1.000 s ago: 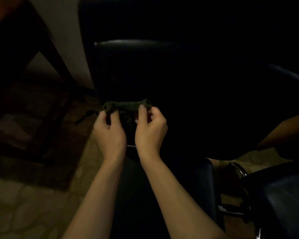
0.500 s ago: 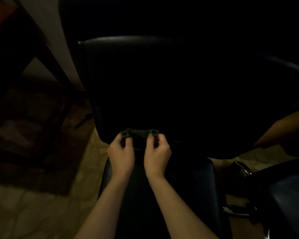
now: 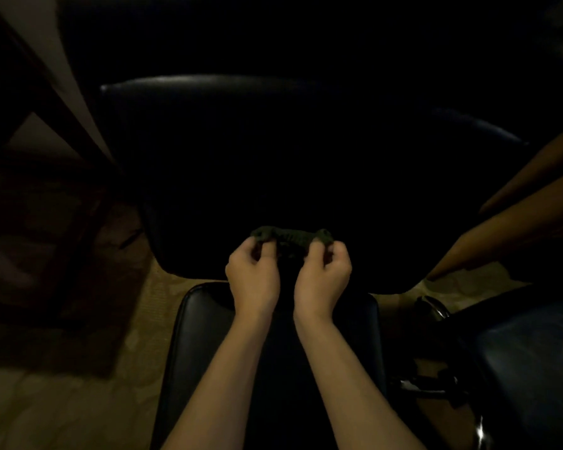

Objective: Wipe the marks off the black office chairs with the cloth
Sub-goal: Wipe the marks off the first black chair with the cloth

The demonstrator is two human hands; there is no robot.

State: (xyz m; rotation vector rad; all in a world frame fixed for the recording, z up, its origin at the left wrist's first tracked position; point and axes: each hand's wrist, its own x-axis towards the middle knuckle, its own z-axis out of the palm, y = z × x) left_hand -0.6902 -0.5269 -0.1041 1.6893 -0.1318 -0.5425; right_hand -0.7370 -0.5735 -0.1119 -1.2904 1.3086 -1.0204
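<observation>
Facing the black office chair (image 3: 273, 151), I'm seeing its backrest mostly lost in shadow, only the top edge catching light, so any marks on it are too dark to make out. Its seat (image 3: 202, 336) is showing below my forearms, near edge cut off by the frame. A second chair (image 3: 527, 368) is sitting at right, partly cropped. I'm holding the cloth (image 3: 291, 237) bunched against the lower backrest, near its bottom edge. My left hand (image 3: 253, 277) and right hand (image 3: 322, 279) are each pinching one end. It's looking soft, light and limp, probably best gripped by a folded wad. Fingertips are hiding behind the fabric.
</observation>
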